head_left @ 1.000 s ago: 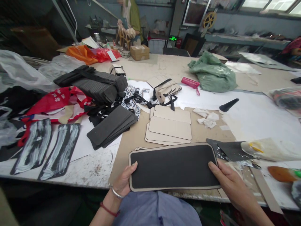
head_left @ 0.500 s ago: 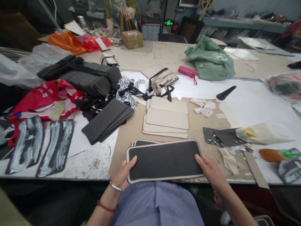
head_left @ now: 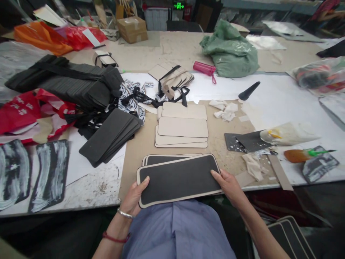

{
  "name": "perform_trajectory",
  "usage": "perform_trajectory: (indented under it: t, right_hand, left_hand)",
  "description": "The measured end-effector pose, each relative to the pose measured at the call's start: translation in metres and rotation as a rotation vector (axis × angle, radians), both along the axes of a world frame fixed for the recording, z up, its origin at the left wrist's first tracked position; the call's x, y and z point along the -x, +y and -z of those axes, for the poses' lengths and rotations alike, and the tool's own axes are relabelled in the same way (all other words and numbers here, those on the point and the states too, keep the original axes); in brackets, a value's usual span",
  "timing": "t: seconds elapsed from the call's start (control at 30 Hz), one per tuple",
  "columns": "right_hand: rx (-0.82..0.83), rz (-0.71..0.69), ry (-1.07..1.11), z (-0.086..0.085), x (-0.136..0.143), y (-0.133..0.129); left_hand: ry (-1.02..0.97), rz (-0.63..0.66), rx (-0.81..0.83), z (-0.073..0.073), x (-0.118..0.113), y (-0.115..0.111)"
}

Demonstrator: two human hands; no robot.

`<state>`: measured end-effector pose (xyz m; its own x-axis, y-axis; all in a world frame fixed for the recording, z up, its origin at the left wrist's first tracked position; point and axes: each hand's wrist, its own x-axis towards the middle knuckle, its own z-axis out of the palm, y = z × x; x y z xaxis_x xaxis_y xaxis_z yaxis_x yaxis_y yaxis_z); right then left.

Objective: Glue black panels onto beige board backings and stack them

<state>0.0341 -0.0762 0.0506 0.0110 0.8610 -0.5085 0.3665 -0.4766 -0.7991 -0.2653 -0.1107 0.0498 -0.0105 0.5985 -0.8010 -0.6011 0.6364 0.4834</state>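
Watching from afar, I see left hand [head_left: 136,194] and right hand [head_left: 229,183] closed on opposite ends of a beige-rimmed black panel [head_left: 179,181] at the near edge of the table [head_left: 106,181], white lettering [head_left: 24,103] on red bag [head_left: 10,120] unreadable.

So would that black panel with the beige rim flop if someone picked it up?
Probably not much: the panel looks flat, without visible sag between the left hand and right hand. It's likely light, being thin and held near its ends. Looking matte, it may resist slipping.
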Motion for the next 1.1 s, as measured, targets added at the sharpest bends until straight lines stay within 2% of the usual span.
perform_trajectory:
  t: [0.23, 0.47, 0.6, 0.8, 1.1]
  right_hand:
    - [-0.015, 0.007, -0.176, -0.003, -0.005, 0.000]
    - [0.007, 0.032, -0.108, 0.006, -0.007, 0.001]
    - [-0.011, 0.054, -0.148, 0.000, -0.002, 0.004]
    - [-0.103, 0.014, -0.248, -0.011, 0.002, 0.005]
    - [-0.073, 0.012, -0.286, -0.008, 0.005, 0.006]
  left_hand:
    - [-0.050, -0.039, -0.009, -0.002, -0.006, 0.003]
    - [-0.051, -0.054, -0.052, 0.003, -0.004, 0.002]
    - [-0.060, -0.042, -0.067, 0.002, -0.001, 0.001]
    - [-0.016, -0.019, -0.102, 0.007, 0.005, 0.004]
    - [-0.036, -0.015, -0.108, 0.014, 0.015, 0.007]
